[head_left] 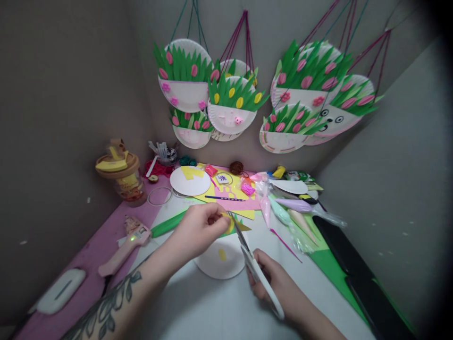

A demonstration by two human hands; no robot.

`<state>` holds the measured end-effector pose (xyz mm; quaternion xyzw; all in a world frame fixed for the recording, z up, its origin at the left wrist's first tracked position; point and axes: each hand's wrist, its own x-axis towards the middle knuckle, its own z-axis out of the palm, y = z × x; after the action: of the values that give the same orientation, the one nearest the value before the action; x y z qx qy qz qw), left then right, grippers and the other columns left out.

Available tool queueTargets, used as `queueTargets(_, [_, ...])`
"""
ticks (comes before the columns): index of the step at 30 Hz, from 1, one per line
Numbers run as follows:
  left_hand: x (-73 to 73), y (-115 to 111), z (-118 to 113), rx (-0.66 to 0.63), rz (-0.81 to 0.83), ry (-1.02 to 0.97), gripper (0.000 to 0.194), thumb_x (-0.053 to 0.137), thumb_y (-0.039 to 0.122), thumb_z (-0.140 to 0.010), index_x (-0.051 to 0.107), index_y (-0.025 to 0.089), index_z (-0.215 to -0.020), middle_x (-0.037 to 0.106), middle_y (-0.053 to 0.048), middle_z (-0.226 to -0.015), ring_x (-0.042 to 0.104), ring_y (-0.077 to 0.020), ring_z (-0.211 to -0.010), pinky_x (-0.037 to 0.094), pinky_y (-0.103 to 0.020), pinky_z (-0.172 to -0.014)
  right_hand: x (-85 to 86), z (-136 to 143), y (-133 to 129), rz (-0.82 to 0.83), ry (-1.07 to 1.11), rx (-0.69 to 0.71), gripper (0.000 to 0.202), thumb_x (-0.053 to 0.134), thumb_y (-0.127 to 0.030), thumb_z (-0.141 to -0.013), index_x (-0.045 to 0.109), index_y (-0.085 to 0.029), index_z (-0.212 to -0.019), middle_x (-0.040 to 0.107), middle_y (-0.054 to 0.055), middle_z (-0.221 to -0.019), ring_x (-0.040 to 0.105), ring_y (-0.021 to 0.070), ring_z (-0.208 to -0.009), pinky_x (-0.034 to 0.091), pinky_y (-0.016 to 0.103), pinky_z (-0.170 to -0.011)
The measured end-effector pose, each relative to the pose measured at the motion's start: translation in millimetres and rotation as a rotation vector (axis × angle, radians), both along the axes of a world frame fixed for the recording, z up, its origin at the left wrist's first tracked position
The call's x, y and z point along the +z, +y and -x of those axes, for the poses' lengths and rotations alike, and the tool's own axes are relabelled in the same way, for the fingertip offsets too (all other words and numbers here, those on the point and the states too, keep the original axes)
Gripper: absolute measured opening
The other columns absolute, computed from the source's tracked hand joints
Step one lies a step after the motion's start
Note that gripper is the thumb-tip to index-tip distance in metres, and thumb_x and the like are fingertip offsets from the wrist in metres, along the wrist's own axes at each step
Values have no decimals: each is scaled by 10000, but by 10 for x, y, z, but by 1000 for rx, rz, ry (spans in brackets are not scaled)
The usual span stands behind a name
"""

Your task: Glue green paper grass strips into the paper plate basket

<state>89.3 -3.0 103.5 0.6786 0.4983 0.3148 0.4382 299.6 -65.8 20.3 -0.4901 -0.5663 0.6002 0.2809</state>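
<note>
Between the thumb and fingers of my left hand (203, 224) a small piece of yellow paper (230, 224) is pinched. My right hand (271, 278) grips white-handled scissors (260, 274), whose blades point up and away, right beside the yellow piece. Whether the blades touch the paper, I cannot tell. Under both hands lies a white paper plate (212, 267) with a small yellow paper oval (222, 255) on it. Green paper with pointed tips shows just behind the fingers, partly hidden by them.
Left stand a pink glue gun (125, 248), a white case (61, 291) and a lidded cup (129, 184). At the back are another plate (190, 186), a pencil (224, 198) and piping bags (279, 210). A black phone-like object (341, 245) lies right. Decorated plates (231, 113) hang on the wall.
</note>
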Motion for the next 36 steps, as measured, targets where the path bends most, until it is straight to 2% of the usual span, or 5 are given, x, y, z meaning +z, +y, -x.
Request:
queueTargets(13, [42, 43, 71, 5, -11, -19, 235, 533, 365, -788, 617, 160, -709, 572, 12, -634, 463, -102, -566, 336, -201, -509, -6, 0, 10, 23, -42, 2, 183, 567, -159, -570, 430, -205, -683, 516, -55, -587, 445, 95, -550, 315, 201, -487])
queueTargets(20, [-172, 98, 10, 340, -175, -273, 399, 586, 450, -774, 519, 189, -1069, 577, -42, -968, 477, -102, -649, 396, -217, -590, -74, -21, 6, -40, 25, -45, 234, 630, -264, -621, 418, -208, -701, 502, -42, -603, 428, 97, -545, 325, 216, -505])
queueTargets(26, [-293, 12, -192, 56, 116, -375, 351, 642, 441, -723, 561, 146, -895, 582, -34, -827, 507, -132, -711, 404, -238, -638, -127, -6, 1, -62, 58, -67, 319, 675, -372, -634, 415, -211, -723, 500, -34, -632, 423, 98, -554, 325, 217, -505])
queueTargets(31, [-240, -41, -253, 174, 173, -539, 285, 673, 347, -697, 513, 165, -846, 531, 14, -760, 487, -99, -667, 371, -207, -602, -60, 40, -5, -58, 13, -55, 286, 650, -308, -599, 395, -217, -691, 496, -38, -608, 437, 102, -552, 344, 220, -509])
queueTargets(36, [-211, -41, -243, 149, 128, -511, 204, 640, 297, -720, 493, 156, -723, 484, 32, -691, 421, -73, -616, 330, -191, -569, -56, 41, -17, -26, 3, -69, 215, 556, -170, -558, 395, -218, -691, 506, -48, -602, 446, 99, -544, 337, 213, -500])
